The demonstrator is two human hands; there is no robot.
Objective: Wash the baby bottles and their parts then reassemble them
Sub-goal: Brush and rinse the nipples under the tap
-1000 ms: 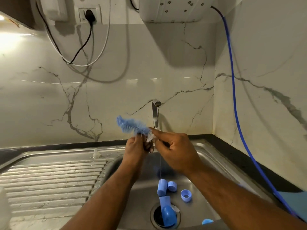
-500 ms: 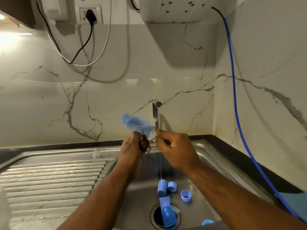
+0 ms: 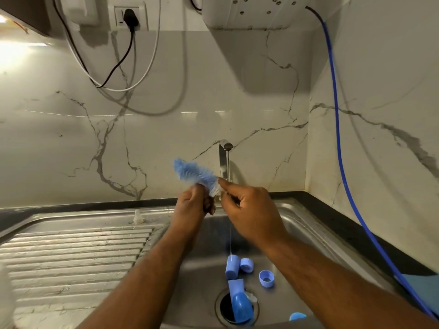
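A blue bottle brush [image 3: 193, 173] is held over the sink, its bristles pointing up and left. My left hand [image 3: 193, 205] grips its lower bristles in a curled fist. My right hand [image 3: 249, 210] pinches the brush just right of that, by a pale clear bit I cannot identify. In the sink basin [image 3: 306, 236] lie a blue bottle [image 3: 240, 303] over the drain, a blue cylinder cap [image 3: 231, 267], a small blue cap [image 3: 247, 264], a blue ring [image 3: 266, 278] and another blue piece [image 3: 297, 316]. A clear teat [image 3: 138, 217] stands on the drainboard.
The tap [image 3: 225, 157] behind my hands runs a thin stream of water into the basin. The ribbed drainboard [image 3: 71, 252] is wet on the left. A blue hose [image 3: 339, 150] hangs down the right wall. Cables hang from a socket [image 3: 129, 16] above.
The brush has shifted right and a little up, toward the tap. Both hands moved slightly with it. The parts in the sink have not moved.
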